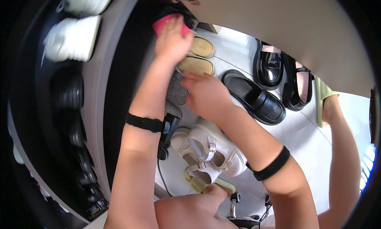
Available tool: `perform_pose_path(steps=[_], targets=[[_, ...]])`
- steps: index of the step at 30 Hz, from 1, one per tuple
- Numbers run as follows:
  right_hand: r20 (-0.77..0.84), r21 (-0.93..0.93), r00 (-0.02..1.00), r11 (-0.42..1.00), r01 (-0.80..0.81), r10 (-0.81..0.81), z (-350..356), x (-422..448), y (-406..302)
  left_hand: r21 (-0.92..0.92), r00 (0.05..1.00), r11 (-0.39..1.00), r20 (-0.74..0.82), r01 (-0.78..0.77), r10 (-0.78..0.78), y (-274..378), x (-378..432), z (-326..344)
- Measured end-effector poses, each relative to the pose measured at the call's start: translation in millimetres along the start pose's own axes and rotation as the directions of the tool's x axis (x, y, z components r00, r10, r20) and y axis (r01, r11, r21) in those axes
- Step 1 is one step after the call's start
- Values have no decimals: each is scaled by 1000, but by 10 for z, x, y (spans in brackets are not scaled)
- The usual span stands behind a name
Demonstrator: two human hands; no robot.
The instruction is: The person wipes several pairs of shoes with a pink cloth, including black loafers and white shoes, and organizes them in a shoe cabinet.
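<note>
My left hand lies over a pink cloth, its fingers stretched flat across it. The cloth rests against a black shelf surface at the far end. Lower and to the right, my right hand hovers over or touches a row of slippers; its fingers are slightly blurred. Close to its fingertips are a tan-insole slide and a dark grey slipper. Another tan-insole slide is just beyond. White strap shoes with buckles are piled below my right wrist.
Black loafers and glossy black shoes stand on the tiled floor to the right. A beige panel overhangs them. White sneakers and black shoes line the shelf at left. My feet wear light green slides. A cable runs below.
</note>
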State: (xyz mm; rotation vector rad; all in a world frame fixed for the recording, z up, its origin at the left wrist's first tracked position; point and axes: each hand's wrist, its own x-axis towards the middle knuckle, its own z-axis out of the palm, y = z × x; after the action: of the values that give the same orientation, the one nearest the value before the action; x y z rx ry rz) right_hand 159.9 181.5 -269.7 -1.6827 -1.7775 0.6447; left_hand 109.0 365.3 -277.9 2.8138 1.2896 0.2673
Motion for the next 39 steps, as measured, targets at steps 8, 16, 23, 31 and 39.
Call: perform_pose_path(steps=[8, 16, 23, 31, 39], targets=[[-88, 284, 986, 953, -109, 139, -290, -1137, -272, 31, 996, 997, 59, 67, -69, -329, -1651, -507], [170, 401, 975, 894, -202, 144, -361, -1482, -787, 8, 940, 940, 21, 341, -341, -508, -3265, -908], [273, 725, 934, 588, -358, 232, -249, -1931, -671, -735, 772, -666, 494, 124, -400, -52, -3297, -1369], [319, 830, 880, 345, -438, 352, -513, -1890, -994, -509, 799, -748, 599, 425, 47, 579, -3438, -1310], [488, 772, 792, 242, -587, 366, -557, -2234, -548, -636, 631, 270, 767, 723, 118, 708, -2900, -2089]])
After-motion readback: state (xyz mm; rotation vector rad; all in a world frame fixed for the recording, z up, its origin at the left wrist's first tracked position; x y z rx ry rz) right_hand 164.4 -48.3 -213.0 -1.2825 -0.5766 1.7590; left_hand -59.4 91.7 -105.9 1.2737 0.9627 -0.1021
